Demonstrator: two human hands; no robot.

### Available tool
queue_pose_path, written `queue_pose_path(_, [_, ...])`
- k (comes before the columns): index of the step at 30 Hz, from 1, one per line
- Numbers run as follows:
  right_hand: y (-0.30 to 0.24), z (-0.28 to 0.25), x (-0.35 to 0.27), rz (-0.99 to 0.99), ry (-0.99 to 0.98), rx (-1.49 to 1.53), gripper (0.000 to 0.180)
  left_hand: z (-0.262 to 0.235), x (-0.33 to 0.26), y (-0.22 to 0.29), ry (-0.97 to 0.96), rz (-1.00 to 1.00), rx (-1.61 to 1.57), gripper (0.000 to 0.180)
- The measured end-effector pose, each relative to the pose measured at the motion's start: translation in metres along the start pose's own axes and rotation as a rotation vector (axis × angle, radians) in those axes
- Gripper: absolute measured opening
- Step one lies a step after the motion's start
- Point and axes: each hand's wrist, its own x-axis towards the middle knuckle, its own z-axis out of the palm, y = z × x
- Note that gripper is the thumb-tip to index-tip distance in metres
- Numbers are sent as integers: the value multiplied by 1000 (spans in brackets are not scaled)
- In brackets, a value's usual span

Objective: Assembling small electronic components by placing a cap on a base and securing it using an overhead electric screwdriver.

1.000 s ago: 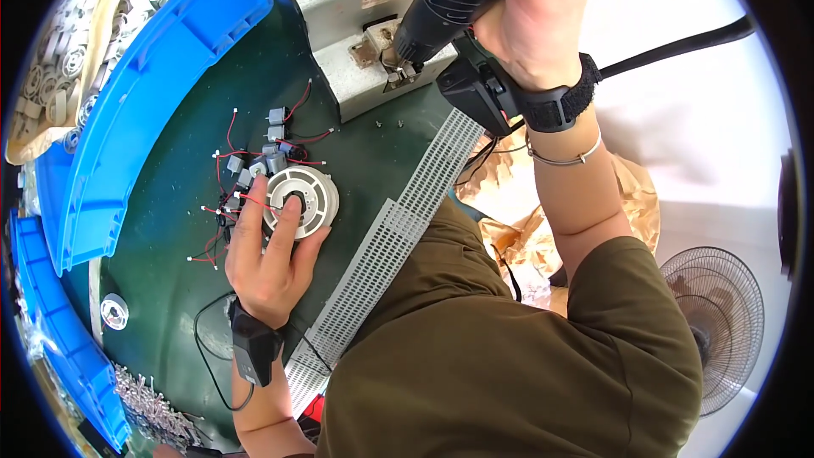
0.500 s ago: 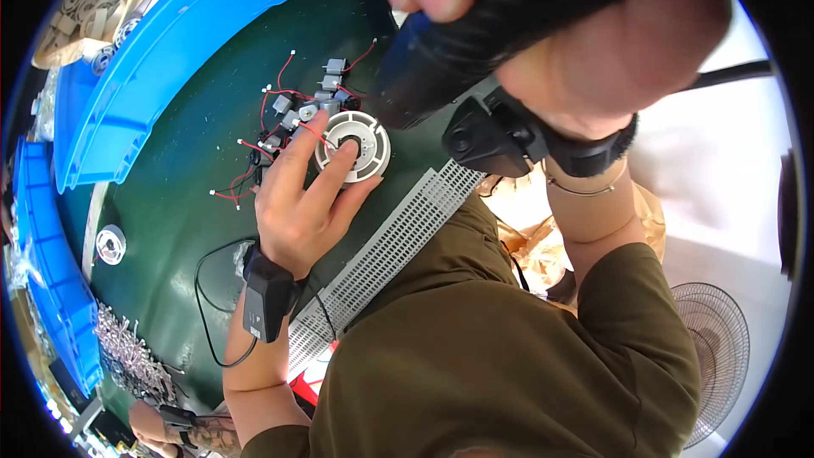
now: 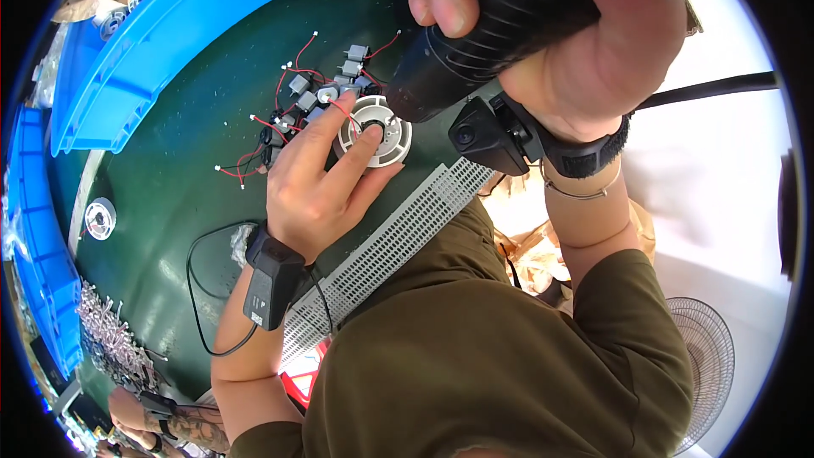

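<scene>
My right hand (image 3: 606, 68) is wrapped round a thick black electric screwdriver (image 3: 500, 34), held high and slanting down to the left. Its nose is close to the right side of a white round plastic housing (image 3: 397, 151); whether a bit touches it cannot be seen. My left hand (image 3: 309, 191) steadies this housing on the green table, one finger pressing at its dark centre, the others round its rim. A red wire runs over the housing by my fingertips. Just beyond lie several small grey motors (image 3: 299, 85) with red and black leads.
Blue plastic bins (image 3: 161, 51) line the far left of the green table (image 3: 170, 203). Another white round part (image 3: 100, 218) lies at left, near a heap of small wired parts (image 3: 114, 335). A perforated grey strip (image 3: 373, 259) borders the near edge. Another person's tattooed forearm (image 3: 199, 426) shows lower left.
The screwdriver's nose has come nearer the housing's right side, with my right hand shifted slightly left. My left hand still presses on the housing. The whole view has shifted a little.
</scene>
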Motion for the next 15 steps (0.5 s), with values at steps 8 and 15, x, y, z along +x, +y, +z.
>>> queue_pose_path(8, [2,0,0,21,-17,-30,42,0,-1,0,-5,-3,5,38])
queue_pose_path(15, [3,3,-1,73,0,-195,44,1,-1,-3,-16,-5,-9,40])
